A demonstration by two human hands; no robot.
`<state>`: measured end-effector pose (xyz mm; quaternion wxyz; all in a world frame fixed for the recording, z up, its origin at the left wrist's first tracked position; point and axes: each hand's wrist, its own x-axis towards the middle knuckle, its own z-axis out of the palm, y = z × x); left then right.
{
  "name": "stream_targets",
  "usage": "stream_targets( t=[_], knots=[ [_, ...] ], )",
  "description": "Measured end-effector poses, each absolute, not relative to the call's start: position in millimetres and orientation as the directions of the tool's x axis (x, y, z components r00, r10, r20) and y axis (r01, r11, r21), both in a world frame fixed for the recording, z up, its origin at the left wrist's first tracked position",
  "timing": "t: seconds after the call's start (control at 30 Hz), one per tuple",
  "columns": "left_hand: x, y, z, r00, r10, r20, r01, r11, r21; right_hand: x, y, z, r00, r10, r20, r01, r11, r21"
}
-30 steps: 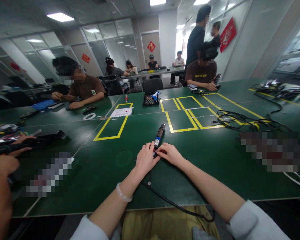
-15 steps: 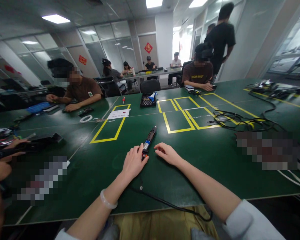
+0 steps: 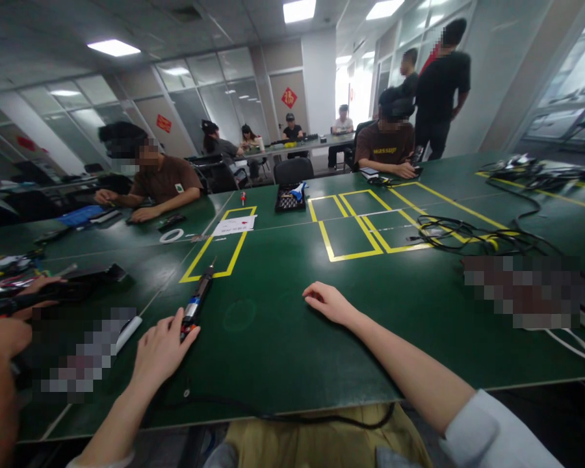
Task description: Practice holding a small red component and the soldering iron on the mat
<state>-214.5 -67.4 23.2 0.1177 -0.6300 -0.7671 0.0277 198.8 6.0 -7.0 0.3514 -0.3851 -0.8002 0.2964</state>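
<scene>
My left hand [image 3: 163, 344] is closed round the rear end of an electric screwdriver [image 3: 198, 296]. This tool is dark and slim, with a blue and silver label and a thin bit pointing away from me. Its tip reaches the near edge of the left yellow-taped rectangle [image 3: 209, 275]. A black cord [image 3: 283, 418] runs along the table's front edge towards my lap. My right hand [image 3: 329, 303] rests on the green table [image 3: 268, 351], loosely curled, with a gap between thumb and fingers and nothing visible in it.
A white paper [image 3: 234, 225] lies in the left rectangle. Beyond stand a black tray [image 3: 290, 198] and a small red screwdriver [image 3: 243, 197]. Tangled black cables [image 3: 448, 231] lie right, a white ring [image 3: 171, 235] left. A co-worker's arm [image 3: 2, 338] reaches in at left; other people sit opposite.
My left hand has moved left with the electric screwdriver, drawing the cord along. The right hand has stayed in place. A person standing at the back right has shifted slightly.
</scene>
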Motion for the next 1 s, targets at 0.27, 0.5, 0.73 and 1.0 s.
stream_targets(
  t=[0.27, 0.5, 0.73, 1.0],
  knots=[
    [-279.9, -72.2, 22.9, -0.363, 0.920, 0.148, 0.877, 0.391, -0.280, 199.1, 4.8, -3.6, -0.467, 0.825, 0.318, 0.424, 0.525, -0.738],
    [-260.3, -86.7, 28.9, -0.239, 0.916, 0.322, 0.887, 0.341, -0.312, 198.7, 5.2, -4.1, -0.475, 0.825, 0.307, 0.449, 0.527, -0.722],
    [-239.1, -86.7, 46.0, -0.233, 0.915, 0.329, 0.925, 0.312, -0.215, 197.7, 6.3, -7.0, -0.472, 0.828, 0.304, 0.437, 0.519, -0.735],
    [-132.5, -47.6, 53.7, -0.043, 0.992, 0.120, 0.797, -0.039, 0.602, 197.5, 4.3, -3.4, -0.461, 0.838, 0.292, 0.388, 0.486, -0.783]
  ],
)
